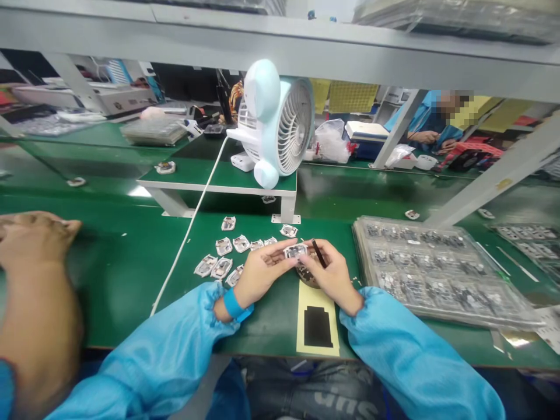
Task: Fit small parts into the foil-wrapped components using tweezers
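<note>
My left hand (261,269) is closed on the left edge of a small white-rimmed part (296,251). The fingers of my right hand (331,273) pinch the same part from the right, and a black stick-like tool (319,254) also rests in that hand. Just below the held part, partly hidden by my hands, is a round brown dish (308,276) with small bits in it. Several similar white parts (221,268) lie on the green table left of my hands. Beneath my right hand a yellow sheet (303,326) carries a black shape (318,327).
A stack of clear trays (431,274) filled with parts stands at the right. A white and light-blue fan (280,125) sits on a low green stand (184,179), its white cable (189,235) crossing the table. Another person's arm (41,303) reaches in at the left.
</note>
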`<action>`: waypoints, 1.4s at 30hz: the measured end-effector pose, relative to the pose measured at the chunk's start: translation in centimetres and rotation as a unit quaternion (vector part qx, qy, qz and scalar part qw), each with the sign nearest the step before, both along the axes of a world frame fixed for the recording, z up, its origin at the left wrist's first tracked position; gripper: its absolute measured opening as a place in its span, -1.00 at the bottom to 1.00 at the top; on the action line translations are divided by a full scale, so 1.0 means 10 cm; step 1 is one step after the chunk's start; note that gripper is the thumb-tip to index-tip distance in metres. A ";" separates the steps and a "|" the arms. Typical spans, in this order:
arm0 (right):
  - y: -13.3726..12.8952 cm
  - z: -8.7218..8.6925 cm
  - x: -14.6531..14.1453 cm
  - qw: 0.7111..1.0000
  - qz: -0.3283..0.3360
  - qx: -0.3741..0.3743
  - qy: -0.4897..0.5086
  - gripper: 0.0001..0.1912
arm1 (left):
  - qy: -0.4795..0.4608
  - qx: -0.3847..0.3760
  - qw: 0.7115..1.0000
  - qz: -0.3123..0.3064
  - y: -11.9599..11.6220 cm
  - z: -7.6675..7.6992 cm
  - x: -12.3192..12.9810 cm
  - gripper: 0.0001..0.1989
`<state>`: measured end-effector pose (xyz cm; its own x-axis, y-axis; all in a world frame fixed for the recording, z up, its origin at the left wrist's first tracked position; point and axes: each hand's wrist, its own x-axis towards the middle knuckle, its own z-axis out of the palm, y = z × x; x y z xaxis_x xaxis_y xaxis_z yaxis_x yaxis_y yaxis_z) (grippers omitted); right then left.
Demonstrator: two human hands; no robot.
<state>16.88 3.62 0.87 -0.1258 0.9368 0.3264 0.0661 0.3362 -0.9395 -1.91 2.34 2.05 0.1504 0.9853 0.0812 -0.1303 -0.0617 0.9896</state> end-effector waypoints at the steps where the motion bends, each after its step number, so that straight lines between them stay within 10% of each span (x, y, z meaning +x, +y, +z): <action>1: 0.00 -0.01 0.00 1.000 0.003 0.000 0.006 -0.73 | 0.003 0.000 1.000 0.000 0.00 0.00 0.00 -0.48; 16: -0.05 0.04 -0.04 0.999 0.017 -0.039 -0.020 -0.79 | -0.024 0.005 1.000 0.017 -0.04 0.04 0.05 -0.62; 25: -0.02 0.07 -0.03 0.997 0.026 -0.073 -0.011 -0.76 | 0.190 0.093 0.976 0.049 -0.04 0.01 0.01 -0.69; 42: -0.04 0.01 -0.07 0.998 0.005 -0.039 -0.047 -0.75 | 0.126 0.062 0.987 0.076 -0.02 -0.08 0.07 -0.71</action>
<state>16.17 3.24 0.94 -0.1623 0.9573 0.2393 0.1530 0.2640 -0.9523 -1.20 2.17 1.24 0.0325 0.9829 0.1814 0.1399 -0.1842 0.9729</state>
